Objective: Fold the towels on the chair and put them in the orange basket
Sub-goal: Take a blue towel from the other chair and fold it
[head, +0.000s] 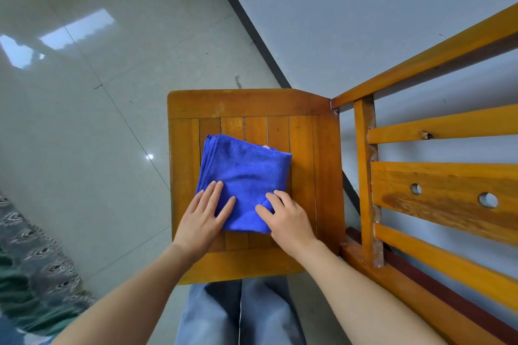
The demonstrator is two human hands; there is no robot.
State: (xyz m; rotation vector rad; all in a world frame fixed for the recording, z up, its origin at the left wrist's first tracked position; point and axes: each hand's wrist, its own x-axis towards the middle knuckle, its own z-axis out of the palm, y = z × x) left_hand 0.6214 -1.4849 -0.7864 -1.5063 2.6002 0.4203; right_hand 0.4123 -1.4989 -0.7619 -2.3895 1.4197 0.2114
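A blue towel (246, 173), folded into a thick square, lies on the slatted seat of a wooden chair (185, 148). My left hand (203, 211) rests flat on the towel's near left corner with its fingers straight. My right hand (286, 216) presses on the near right corner, fingers slightly bent on the cloth. A small bit of pink shows at the towel's far edge (265, 146); what it is cannot be told. The orange basket is out of view.
A wooden bench frame with horizontal slats (437, 199) stands close on the right, against a pale wall. Glossy floor tiles (84, 120) spread to the left. Patterned grey and green fabric (36, 274) lies at the lower left. My legs in jeans (241, 314) are below the chair.
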